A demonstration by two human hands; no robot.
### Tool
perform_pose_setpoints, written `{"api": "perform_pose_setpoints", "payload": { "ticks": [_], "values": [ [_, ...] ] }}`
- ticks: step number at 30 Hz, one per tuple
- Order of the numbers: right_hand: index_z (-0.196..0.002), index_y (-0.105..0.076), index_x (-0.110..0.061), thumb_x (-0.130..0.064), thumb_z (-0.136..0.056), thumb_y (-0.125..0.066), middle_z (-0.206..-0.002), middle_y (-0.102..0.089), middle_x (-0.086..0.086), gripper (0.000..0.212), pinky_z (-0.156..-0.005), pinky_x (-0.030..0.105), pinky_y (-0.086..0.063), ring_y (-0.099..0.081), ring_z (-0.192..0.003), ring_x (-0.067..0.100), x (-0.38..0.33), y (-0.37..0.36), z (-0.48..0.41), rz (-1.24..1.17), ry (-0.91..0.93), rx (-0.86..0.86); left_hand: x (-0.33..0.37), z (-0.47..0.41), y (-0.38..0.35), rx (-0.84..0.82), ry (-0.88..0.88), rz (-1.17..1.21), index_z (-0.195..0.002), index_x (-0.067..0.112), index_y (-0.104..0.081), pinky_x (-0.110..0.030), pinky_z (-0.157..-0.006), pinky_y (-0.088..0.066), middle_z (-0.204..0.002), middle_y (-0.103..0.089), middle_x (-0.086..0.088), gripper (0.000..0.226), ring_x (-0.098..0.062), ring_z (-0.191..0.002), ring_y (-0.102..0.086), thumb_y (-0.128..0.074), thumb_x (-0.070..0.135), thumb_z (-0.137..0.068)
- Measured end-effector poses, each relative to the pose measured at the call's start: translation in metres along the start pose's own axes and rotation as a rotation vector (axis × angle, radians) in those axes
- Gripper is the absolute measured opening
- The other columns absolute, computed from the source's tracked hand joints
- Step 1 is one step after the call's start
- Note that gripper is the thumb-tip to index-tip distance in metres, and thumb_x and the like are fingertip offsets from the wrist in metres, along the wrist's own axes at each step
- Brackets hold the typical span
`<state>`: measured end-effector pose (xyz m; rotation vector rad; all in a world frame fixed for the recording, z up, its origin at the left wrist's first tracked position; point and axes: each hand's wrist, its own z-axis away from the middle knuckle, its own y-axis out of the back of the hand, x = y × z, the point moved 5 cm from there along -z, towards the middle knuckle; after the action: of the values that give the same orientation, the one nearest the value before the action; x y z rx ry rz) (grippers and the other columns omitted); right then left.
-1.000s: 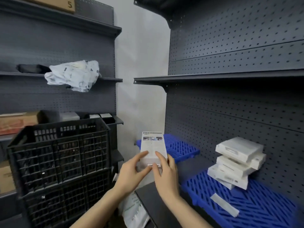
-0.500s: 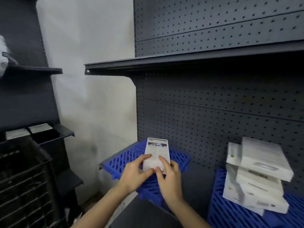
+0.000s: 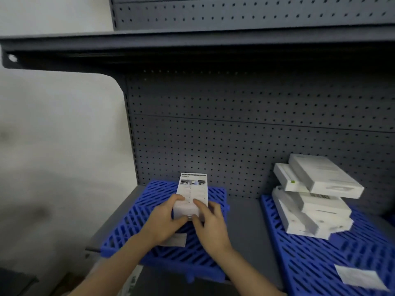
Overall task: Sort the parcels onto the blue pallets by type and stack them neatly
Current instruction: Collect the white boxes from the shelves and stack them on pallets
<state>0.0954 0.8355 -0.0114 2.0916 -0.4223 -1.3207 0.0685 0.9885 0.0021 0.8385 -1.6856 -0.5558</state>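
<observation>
Both hands hold a small white printed box (image 3: 192, 192) over the left blue pallet (image 3: 136, 218). My left hand (image 3: 164, 223) grips its near left side and my right hand (image 3: 208, 223) grips its near right side. Whether the box touches the pallet cannot be told. On the right blue pallet (image 3: 320, 259) stands an untidy stack of white flat boxes (image 3: 314, 195). A white paper label (image 3: 177, 240) lies on the left pallet under my left wrist, and another paper label (image 3: 359, 276) lies on the right pallet.
Both pallets lie on a grey shelf (image 3: 243, 227) backed by a dark pegboard (image 3: 235, 129). Another grey shelf (image 3: 192, 45) hangs overhead. A pale wall (image 3: 59, 157) fills the left side.
My view has swung right and closer to the shelf; the black crate has left the frame. Both hands carried the box forward and down over the left pallet.
</observation>
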Motion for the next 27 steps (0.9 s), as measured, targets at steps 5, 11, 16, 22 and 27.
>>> {"api": "perform_pose_setpoints", "payload": {
  "ticks": [5,11,16,22,27],
  "values": [
    [-0.142,-0.035,-0.034,-0.030,-0.096,-0.052,-0.145,-0.029,-0.001,0.049,-0.101,0.026,-0.042,-0.046,-0.122,0.015,0.000,0.004,0.012,-0.061,-0.020,0.006,0.007,0.011,0.008,0.137,-0.008,-0.010,-0.123,0.020,-0.054,-0.033,-0.097,-0.046,-0.127,-0.057,0.003,0.041,-0.016,-0.115,-0.053,-0.066,0.030,-0.086],
    [-0.143,-0.031,-0.034,-0.031,-0.096,-0.051,-0.138,-0.031,-0.007,0.052,-0.085,0.018,-0.040,-0.050,-0.110,0.009,0.007,0.046,0.058,-0.095,-0.033,0.108,0.054,0.046,0.011,0.397,-0.122,0.040,-0.105,0.017,-0.062,-0.037,-0.090,-0.049,-0.111,-0.061,0.001,0.015,-0.016,-0.106,-0.055,-0.062,0.015,-0.090],
    [-0.140,-0.039,-0.029,-0.026,-0.095,-0.052,-0.137,-0.035,-0.004,0.046,-0.093,0.019,-0.038,-0.049,-0.116,0.012,0.021,0.093,0.119,-0.068,-0.017,0.163,0.115,0.088,-0.022,0.423,-0.196,0.130,-0.102,0.017,-0.063,-0.012,-0.083,-0.043,-0.100,-0.060,0.005,0.014,0.002,-0.094,-0.055,-0.061,0.010,-0.090],
    [-0.132,-0.048,-0.023,-0.020,-0.092,-0.053,-0.129,-0.042,-0.003,0.040,-0.096,0.029,-0.045,-0.050,-0.113,0.010,0.070,0.123,0.227,-0.104,-0.031,0.207,0.148,0.162,-0.122,0.275,-0.168,0.229,-0.095,0.017,-0.064,-0.014,-0.075,-0.048,-0.091,-0.064,0.007,0.018,-0.001,-0.083,-0.061,-0.064,0.002,-0.085],
    [-0.134,-0.047,-0.023,-0.019,-0.092,-0.055,-0.130,-0.041,-0.001,0.043,-0.101,0.027,-0.041,-0.053,-0.114,0.017,0.153,0.114,0.304,-0.066,-0.295,0.105,0.136,0.211,-0.219,-0.061,0.012,0.248,-0.099,0.025,-0.061,-0.016,-0.077,-0.050,-0.090,-0.066,0.006,0.026,-0.001,-0.084,-0.063,-0.065,0.004,-0.085]
  ]
}}
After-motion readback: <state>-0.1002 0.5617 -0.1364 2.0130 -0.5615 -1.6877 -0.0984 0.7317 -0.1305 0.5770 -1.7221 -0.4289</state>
